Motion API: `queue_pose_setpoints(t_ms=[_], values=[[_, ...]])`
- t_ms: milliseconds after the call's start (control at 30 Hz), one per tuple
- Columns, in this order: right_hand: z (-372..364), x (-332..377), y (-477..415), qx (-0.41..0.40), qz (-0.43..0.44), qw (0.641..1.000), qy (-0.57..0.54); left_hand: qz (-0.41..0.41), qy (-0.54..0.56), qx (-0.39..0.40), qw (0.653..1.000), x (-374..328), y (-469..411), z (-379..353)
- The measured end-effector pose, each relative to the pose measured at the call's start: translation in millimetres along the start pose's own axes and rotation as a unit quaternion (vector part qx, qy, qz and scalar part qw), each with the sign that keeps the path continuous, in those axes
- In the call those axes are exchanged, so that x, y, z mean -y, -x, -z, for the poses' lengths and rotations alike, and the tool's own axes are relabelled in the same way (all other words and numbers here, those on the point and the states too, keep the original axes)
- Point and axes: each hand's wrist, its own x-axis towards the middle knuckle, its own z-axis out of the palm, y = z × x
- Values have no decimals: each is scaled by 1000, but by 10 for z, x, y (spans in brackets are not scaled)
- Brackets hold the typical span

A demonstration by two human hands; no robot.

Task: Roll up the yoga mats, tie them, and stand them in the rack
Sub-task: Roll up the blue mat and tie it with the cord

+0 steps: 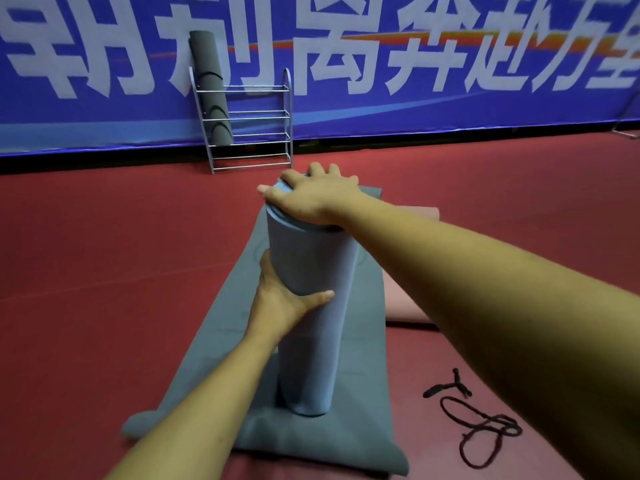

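A grey mat lies flat under the hands, with a black cord loose to their right. The rolled blue mat stands upright on it. The left hand grips its side, and the right hand presses flat on its top, fingers spread. Far beyond, a rack holds a dark rolled mat.

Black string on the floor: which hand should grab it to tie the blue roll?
Probably the right hand: the black cord lies on its side, while the left hand grips the light blue rolled yoga mat.
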Motion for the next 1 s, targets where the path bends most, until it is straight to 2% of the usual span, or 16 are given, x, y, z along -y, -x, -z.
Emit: queue_pose_setpoints(t_ms=[167,367,500,600,667,867,933,1000], values=[[-8,-201,-125,16,-28,999,-29,-18,6,19,1000,-28,-168,-151],[-4,-175,-168,40,-40,997,-43,-88,101,-38,990,-408,-142,-163],[151,-478,-104,72,18,992,-100,-66,124,26,990,-351,-218,27],[81,-727,-20,37,29,989,-141,-76,148,113,979,-302,-283,157],[4,-789,19,10,2,985,-172,-93,138,130,977,-385,-273,129],[-15,-822,42,-15,-44,973,-228,-47,26,6,999,-657,38,-177],[-23,-805,66,-20,-53,969,-239,-47,30,2,998,-695,60,-202],[-35,-789,87,-34,-67,970,-230,-62,55,36,996,-672,-42,-119]])
